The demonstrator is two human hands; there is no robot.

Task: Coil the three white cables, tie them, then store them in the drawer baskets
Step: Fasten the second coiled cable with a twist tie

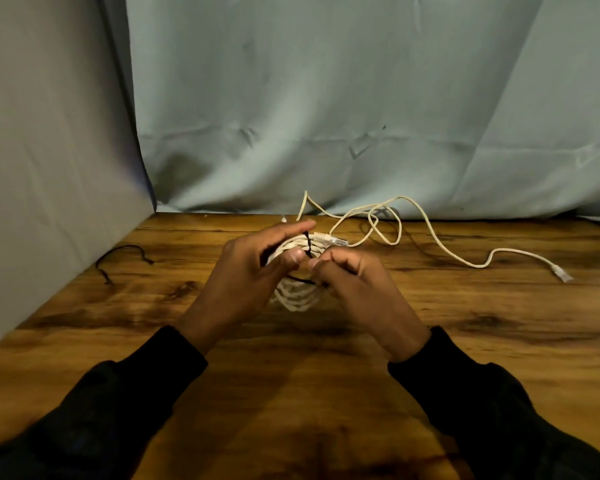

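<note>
both hands [302, 271] pinch black tie [307, 249] round upright coiled cable [297, 296] (plug [329, 240] pointing right).

The head camera is looking forward and down, close over the wooden table [326, 393], facing the draped backdrop [326, 98].

no readable text, labels, brands, numbers or signs anywhere

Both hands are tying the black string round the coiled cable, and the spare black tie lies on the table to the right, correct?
Not quite: the head view shows the spare black tie on the left of the table; the rest stands.
</note>
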